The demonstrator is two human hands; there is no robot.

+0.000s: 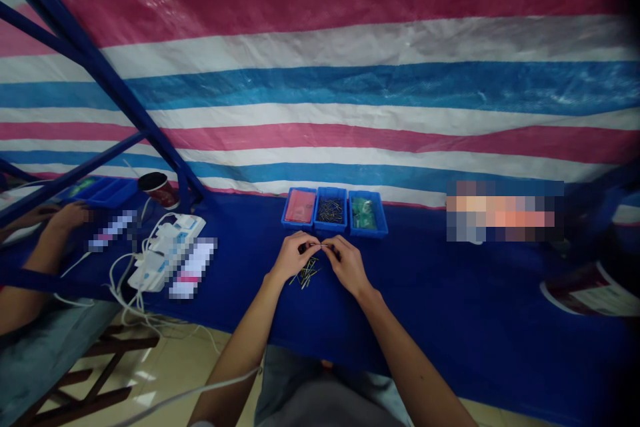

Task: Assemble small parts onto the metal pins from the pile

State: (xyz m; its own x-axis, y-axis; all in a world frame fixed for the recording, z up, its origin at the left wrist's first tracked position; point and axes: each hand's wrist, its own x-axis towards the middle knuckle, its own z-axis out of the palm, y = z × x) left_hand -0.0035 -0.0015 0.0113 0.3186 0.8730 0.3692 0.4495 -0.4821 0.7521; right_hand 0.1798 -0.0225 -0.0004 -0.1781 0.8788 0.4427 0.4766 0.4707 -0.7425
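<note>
My left hand (295, 255) and my right hand (347, 263) meet fingertip to fingertip over the blue table. Both are closed in a pinch on something small and thin between them, too small to make out. Just below the fingers lies a loose pile of thin metal screws or nails (306, 275), dark and brass-coloured. Beyond my hands three small blue bins stand side by side. The left bin holds pink sheets or packets (300, 205), the middle bin many thin metal pieces (331, 209), and the right bin green plastic-wrapped pieces (363, 212).
On the left are a white power strip (165, 250) with tangled cables, a blurred phone-like item (194, 268) and a dark cup (159, 189). Another person's hand (73, 217) works beyond the blue metal frame (125, 103). A red-and-white tub (595, 290) stands at right.
</note>
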